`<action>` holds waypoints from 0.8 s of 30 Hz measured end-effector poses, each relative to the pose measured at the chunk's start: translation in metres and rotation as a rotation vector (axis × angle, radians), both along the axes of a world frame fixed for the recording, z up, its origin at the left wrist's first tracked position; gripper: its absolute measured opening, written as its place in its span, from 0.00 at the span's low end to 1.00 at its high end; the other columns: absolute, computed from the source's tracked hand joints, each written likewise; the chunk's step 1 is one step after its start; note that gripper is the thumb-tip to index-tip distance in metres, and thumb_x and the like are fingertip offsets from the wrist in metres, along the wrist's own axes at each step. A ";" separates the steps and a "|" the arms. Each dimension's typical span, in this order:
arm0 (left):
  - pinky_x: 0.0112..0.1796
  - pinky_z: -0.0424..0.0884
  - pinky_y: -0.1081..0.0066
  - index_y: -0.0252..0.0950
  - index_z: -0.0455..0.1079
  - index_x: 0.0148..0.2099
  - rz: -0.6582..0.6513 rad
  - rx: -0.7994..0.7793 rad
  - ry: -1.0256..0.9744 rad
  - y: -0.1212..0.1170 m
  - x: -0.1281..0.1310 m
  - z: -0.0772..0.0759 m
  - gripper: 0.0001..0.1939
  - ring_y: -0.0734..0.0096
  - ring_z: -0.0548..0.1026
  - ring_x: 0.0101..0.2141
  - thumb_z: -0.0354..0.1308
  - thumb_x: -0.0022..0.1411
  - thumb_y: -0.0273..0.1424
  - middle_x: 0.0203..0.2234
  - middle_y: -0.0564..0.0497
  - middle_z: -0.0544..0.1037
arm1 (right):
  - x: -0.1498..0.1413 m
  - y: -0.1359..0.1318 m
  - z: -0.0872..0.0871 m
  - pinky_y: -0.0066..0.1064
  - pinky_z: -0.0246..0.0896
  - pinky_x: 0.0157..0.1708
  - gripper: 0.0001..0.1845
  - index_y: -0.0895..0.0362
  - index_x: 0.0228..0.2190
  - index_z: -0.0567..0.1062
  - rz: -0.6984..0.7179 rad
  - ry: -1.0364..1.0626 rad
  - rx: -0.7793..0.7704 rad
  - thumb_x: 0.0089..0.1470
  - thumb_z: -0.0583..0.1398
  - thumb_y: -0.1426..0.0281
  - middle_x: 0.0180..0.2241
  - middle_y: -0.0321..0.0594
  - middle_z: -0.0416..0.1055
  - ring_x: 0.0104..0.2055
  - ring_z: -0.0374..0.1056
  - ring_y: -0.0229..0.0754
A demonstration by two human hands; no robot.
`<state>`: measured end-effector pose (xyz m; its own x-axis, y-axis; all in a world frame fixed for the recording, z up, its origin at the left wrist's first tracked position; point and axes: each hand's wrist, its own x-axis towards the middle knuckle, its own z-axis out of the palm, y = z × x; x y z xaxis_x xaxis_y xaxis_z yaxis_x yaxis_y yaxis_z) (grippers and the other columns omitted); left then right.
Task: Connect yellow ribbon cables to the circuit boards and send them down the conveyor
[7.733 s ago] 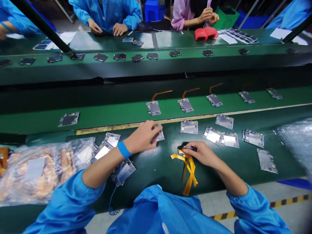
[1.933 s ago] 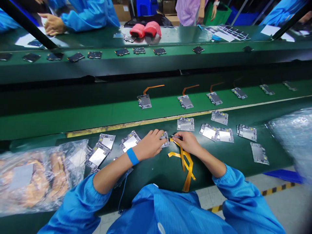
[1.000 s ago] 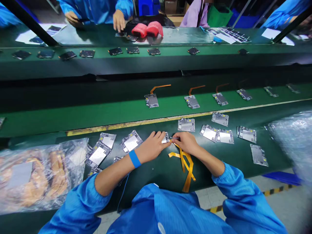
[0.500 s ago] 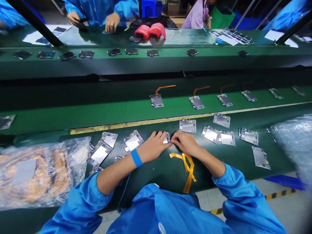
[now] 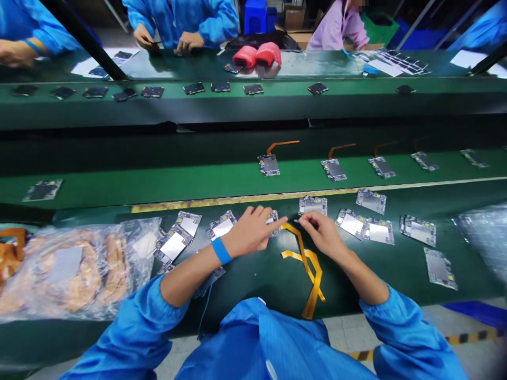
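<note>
My left hand (image 5: pixel 251 232) lies over a small circuit board (image 5: pixel 274 216) on the green bench, covering most of it. Its index finger reaches across the board's right edge, where the end of an orange flex cable (image 5: pixel 300 244) meets it; whether the two are joined is hidden. Just right of this, my right hand (image 5: pixel 324 232) is raised slightly, thumb and forefinger pinched on a small dark tool whose kind I cannot make out. More orange flex cables (image 5: pixel 316 287) lie crossed below, towards my body.
Loose circuit boards (image 5: pixel 379 230) lie to the right, others (image 5: pixel 173 245) to the left by a plastic bag of flex cables (image 5: pixel 75 269). Behind the bench's edge strip, a green conveyor (image 5: pixel 198 182) carries boards, some with cables. Co-workers sit opposite; bubble wrap (image 5: pixel 485 232) lies far right.
My left hand has brought the board beside the flex cables, and one cable end now meets it. My right hand has just drawn back from the board. Conveyor boards have shifted right in view.
</note>
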<state>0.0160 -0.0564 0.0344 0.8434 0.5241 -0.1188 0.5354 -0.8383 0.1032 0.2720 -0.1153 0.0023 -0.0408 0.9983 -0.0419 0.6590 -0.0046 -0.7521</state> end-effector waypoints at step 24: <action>0.47 0.69 0.53 0.34 0.66 0.65 0.439 0.000 0.148 -0.018 -0.080 -0.009 0.29 0.44 0.72 0.49 0.59 0.62 0.30 0.51 0.34 0.72 | -0.024 -0.037 0.007 0.32 0.60 0.34 0.07 0.53 0.44 0.79 0.545 -0.436 -0.151 0.67 0.60 0.68 0.45 0.43 0.77 0.35 0.75 0.43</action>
<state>-0.0636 -0.0749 0.0253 0.5159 0.8278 -0.2206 0.8485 -0.5291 -0.0012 0.2478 -0.1526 0.0088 -0.4804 0.8225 -0.3043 0.8378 0.3278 -0.4366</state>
